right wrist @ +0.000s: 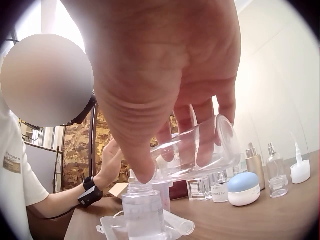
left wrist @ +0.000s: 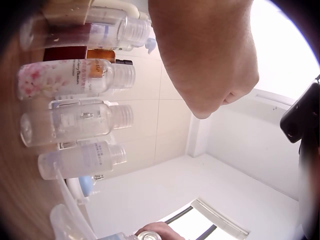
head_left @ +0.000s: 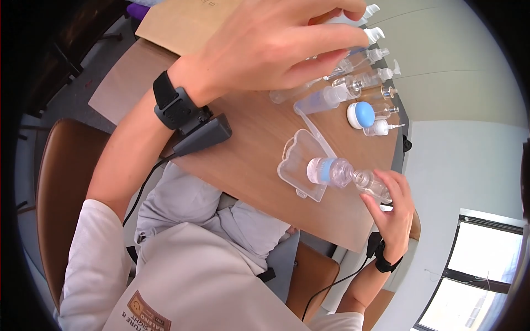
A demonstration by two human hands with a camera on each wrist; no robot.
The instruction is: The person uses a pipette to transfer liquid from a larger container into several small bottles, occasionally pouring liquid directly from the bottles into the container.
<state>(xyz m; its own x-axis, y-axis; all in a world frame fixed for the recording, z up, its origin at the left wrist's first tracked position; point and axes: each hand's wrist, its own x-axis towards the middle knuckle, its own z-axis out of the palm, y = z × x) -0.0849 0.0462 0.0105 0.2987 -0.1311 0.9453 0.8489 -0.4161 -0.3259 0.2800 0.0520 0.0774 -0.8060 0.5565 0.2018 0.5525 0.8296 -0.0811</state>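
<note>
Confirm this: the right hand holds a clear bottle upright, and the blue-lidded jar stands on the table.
Not upright: the right wrist view shows the right hand holding the clear bottle tipped well over. The blue-lidded jar does stand on the table.

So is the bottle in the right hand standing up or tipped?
Tipped: the right wrist view shows the bottle slanting sideways in the right hand, its round bottom raised.
</note>
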